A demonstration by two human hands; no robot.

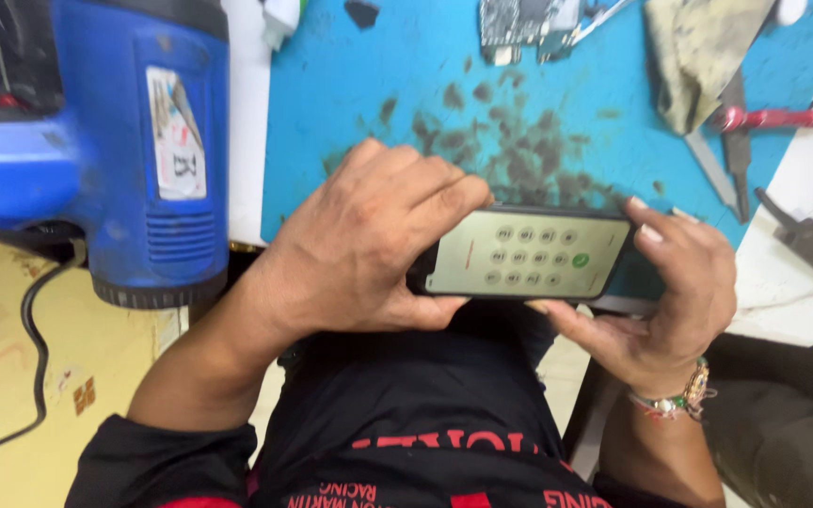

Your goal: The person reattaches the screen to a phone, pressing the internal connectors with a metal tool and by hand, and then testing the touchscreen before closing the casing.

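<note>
Gripping phone (529, 254), left hand (369, 245) curled

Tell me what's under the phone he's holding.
Both hands, left and right, hold the lit phone above the blue mat's stained edge. Directly below: dark clothing and the right palm. The phone's back is hidden.

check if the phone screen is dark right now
No, the phone held between the left hand and right hand has a lit screen showing a round-button keypad with one green button.
</note>
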